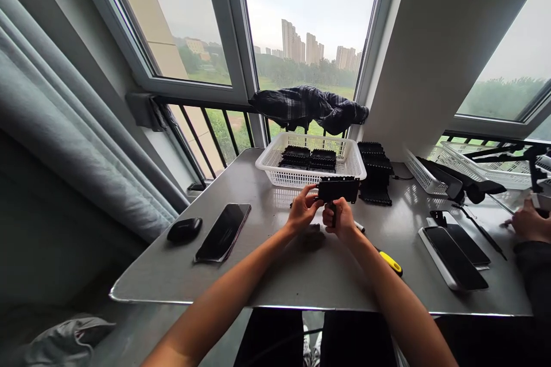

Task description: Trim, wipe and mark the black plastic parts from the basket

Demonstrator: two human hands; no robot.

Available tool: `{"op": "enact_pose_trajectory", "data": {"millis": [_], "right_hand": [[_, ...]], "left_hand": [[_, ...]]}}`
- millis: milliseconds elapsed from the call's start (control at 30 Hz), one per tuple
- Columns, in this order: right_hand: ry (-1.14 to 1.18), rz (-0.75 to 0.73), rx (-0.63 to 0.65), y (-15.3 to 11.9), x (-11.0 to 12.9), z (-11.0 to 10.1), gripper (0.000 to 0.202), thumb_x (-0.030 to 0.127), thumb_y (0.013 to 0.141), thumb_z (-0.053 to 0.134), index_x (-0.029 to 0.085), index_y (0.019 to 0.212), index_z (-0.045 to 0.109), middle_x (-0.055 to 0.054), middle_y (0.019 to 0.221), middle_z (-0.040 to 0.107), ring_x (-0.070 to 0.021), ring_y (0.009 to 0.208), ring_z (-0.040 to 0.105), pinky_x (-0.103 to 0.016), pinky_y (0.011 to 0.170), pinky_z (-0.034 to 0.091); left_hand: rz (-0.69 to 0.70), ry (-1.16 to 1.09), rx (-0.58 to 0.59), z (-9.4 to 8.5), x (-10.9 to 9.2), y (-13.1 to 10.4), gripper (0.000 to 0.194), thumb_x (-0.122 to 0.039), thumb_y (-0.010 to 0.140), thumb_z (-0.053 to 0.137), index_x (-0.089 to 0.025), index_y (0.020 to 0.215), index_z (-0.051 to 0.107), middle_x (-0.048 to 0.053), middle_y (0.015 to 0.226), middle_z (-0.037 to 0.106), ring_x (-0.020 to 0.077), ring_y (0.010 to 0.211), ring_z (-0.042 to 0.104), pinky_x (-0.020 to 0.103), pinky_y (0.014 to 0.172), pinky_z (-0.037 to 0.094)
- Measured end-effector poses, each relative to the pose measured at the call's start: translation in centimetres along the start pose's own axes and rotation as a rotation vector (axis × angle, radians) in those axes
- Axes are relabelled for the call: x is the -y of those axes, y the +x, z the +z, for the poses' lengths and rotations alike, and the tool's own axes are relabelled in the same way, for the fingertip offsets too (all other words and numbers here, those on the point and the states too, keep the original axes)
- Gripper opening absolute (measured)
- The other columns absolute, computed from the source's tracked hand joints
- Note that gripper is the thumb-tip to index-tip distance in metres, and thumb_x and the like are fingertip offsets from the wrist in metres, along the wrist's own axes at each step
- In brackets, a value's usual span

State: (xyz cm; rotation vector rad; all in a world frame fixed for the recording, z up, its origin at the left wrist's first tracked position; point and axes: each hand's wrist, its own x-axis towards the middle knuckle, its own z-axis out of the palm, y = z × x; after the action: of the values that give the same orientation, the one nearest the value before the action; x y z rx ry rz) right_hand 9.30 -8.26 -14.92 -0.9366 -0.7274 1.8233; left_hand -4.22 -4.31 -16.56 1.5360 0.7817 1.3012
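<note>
Above the table, a flat black plastic part (338, 190) with a toothed upper edge is held up in front of the white basket. My left hand (305, 208) pinches the part at its left end. My right hand (341, 217) is closed just below the part, around a thin dark object (333, 215) whose kind I cannot make out. Whether that object touches the part cannot be told. Similar black parts (307, 159) lie in the white perforated basket (310, 179) behind my hands. More black toothed parts (376, 172) are stacked beside the basket.
On the left lie a black case (185, 230) and a phone (222, 233). A yellow-handled tool (391, 262) is partly behind my right forearm. More phones (456, 258) lie to the right, near another person's hand (532, 221). White baskets (426, 175) stand behind them.
</note>
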Motion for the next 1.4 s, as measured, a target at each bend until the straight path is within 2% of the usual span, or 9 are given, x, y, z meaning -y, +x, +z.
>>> {"op": "enact_pose_trajectory", "data": {"millis": [167,467,700,867,1067,1400], "right_hand": [[0.03,0.002,-0.03,-0.4,0.2,0.3,0.025,0.043,0.069,0.039,0.023,0.056,0.029,0.006,0.052,0.025,-0.0093,0.045,0.02,-0.021,0.039,0.013],[0.103,0.075,0.017,-0.9,0.5,0.5,0.022,0.04,0.07,0.04,0.023,0.06,0.031,0.006,0.053,0.027,-0.0095,0.045,0.022,-0.02,0.039,0.014],[0.114,0.075,0.107,-0.9,0.6,0.2,0.031,0.05,0.075,0.04,0.022,0.062,0.034,0.005,0.055,0.032,-0.0097,0.048,0.027,-0.02,0.041,0.019],[0.091,0.014,-0.002,-0.5,1.1,-0.6,0.03,0.048,0.073,0.04,0.023,0.059,0.031,0.005,0.052,0.028,-0.0094,0.045,0.022,-0.019,0.039,0.013],[0.069,-0.017,-0.172,-0.6,1.8,-1.2,0.032,0.049,0.073,0.038,0.024,0.057,0.027,0.007,0.049,0.024,-0.0078,0.042,0.016,-0.019,0.038,0.009],[0.071,0.002,-0.183,-0.5,1.8,-1.4,0.033,0.048,0.074,0.04,0.024,0.056,0.026,0.007,0.048,0.022,-0.0082,0.041,0.017,-0.02,0.037,0.012]], "left_hand": [[0.028,0.045,0.001,0.0,0.0,-0.2,0.042,-0.024,0.077,0.065,-0.02,0.116,0.051,0.006,0.092,0.075,0.0198,0.081,0.071,0.033,0.078,0.055],[0.056,0.146,-0.003,0.2,-0.3,-0.5,0.039,-0.022,0.077,0.064,-0.02,0.115,0.054,0.005,0.087,0.075,0.0209,0.082,0.072,0.034,0.08,0.055],[0.01,0.063,-0.056,-0.1,0.1,-0.1,0.042,-0.024,0.076,0.065,-0.02,0.116,0.052,0.006,0.089,0.075,0.0205,0.081,0.071,0.033,0.077,0.054],[-0.022,-0.036,-0.136,-0.6,0.3,0.7,0.042,-0.024,0.074,0.066,-0.02,0.112,0.049,0.003,0.086,0.075,0.0175,0.074,0.07,0.034,0.078,0.055],[-0.019,-0.069,-0.161,-1.1,0.3,1.1,0.042,-0.022,0.073,0.065,-0.02,0.112,0.05,0.002,0.082,0.073,0.0175,0.078,0.07,0.035,0.08,0.056],[0.012,0.036,-0.124,-1.0,0.4,0.8,0.039,-0.023,0.074,0.066,-0.02,0.11,0.052,0.003,0.084,0.075,0.0178,0.076,0.07,0.032,0.077,0.055]]}}
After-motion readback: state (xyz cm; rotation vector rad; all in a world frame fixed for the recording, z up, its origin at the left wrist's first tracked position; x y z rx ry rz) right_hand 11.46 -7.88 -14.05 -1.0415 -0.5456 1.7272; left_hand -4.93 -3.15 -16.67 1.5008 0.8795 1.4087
